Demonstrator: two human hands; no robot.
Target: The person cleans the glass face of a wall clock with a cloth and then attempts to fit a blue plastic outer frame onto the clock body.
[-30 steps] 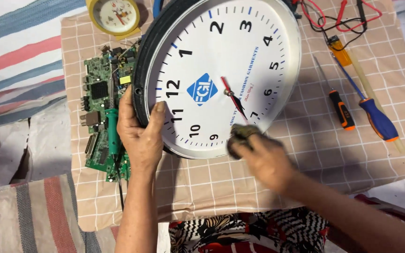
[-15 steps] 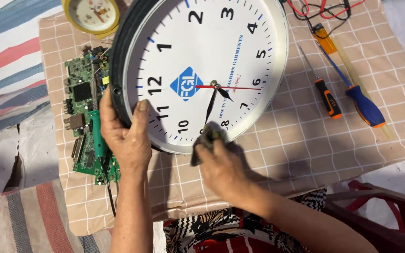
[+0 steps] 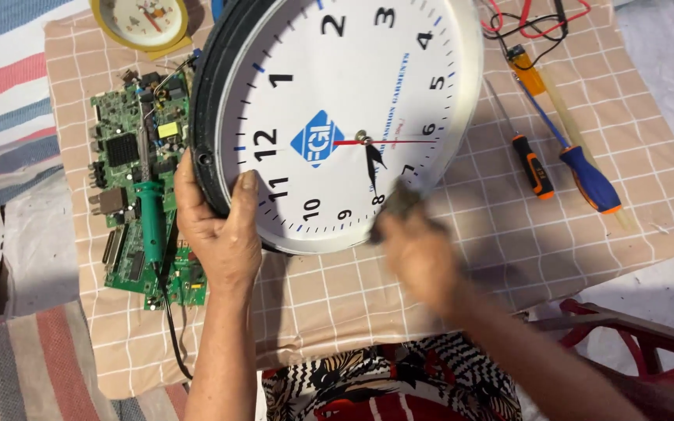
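A big round wall clock (image 3: 337,101) with a white face, black rim and black numerals is tilted up over the table. My left hand (image 3: 216,226) grips its lower left rim, thumb on the glass. A small dark cloth wad (image 3: 401,204) is pinched in my right hand (image 3: 419,261) and pressed against the lower edge of the clock face. That hand is blurred by motion.
A green circuit board (image 3: 122,168) with a green soldering iron (image 3: 150,222) on it lies to the left on the checked tablecloth (image 3: 509,257). A small yellow clock (image 3: 143,22) sits at the top left. Three screwdrivers (image 3: 579,168) and red and black leads (image 3: 536,19) lie on the right.
The clock has shifted in view and turned slightly. My right hand with the cloth has slid along the lower rim of the face, rightward, and is now blurred.
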